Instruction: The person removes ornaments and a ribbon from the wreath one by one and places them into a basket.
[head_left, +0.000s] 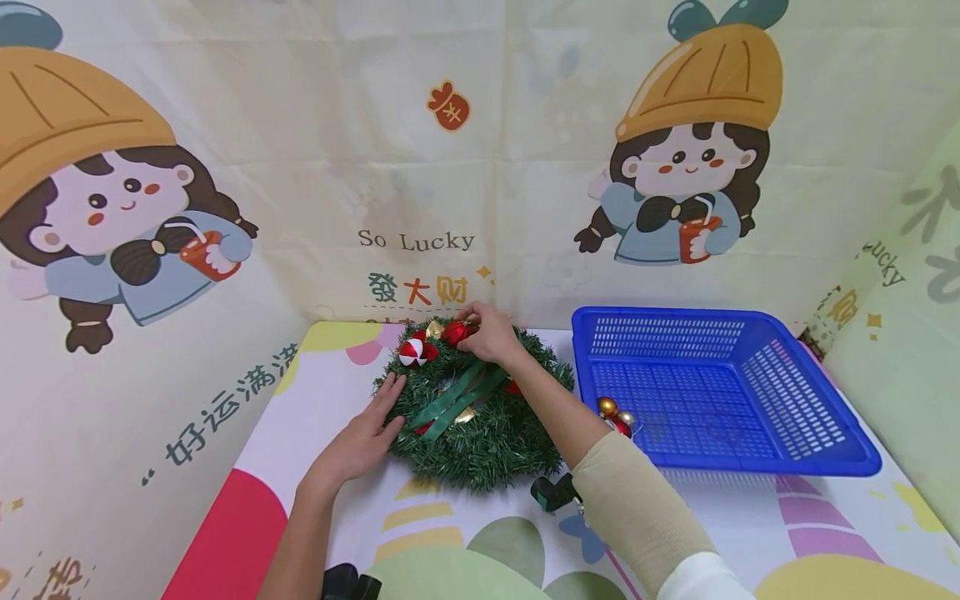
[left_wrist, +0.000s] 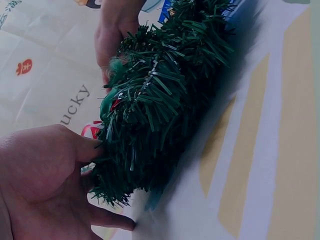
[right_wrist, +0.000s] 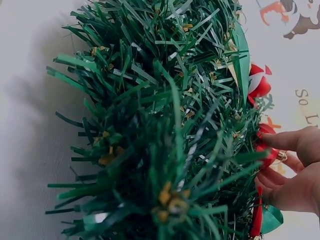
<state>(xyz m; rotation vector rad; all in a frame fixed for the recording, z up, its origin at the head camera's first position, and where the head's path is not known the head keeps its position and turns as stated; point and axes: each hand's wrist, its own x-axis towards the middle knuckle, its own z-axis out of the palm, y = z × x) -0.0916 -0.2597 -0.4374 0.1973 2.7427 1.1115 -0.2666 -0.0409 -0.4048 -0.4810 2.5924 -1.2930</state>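
Head view is showing me the right hand (head_left: 491,335) pinching a red ball (head_left: 455,333) on the wreath (head_left: 480,454), ahead-right of the left hand (head_left: 365,437), which is resting spread-fingered against the wreath.

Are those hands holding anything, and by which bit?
The right hand holds a red ball by its round side, near the gold cap. The left hand just rests against the edge of the green wreath.
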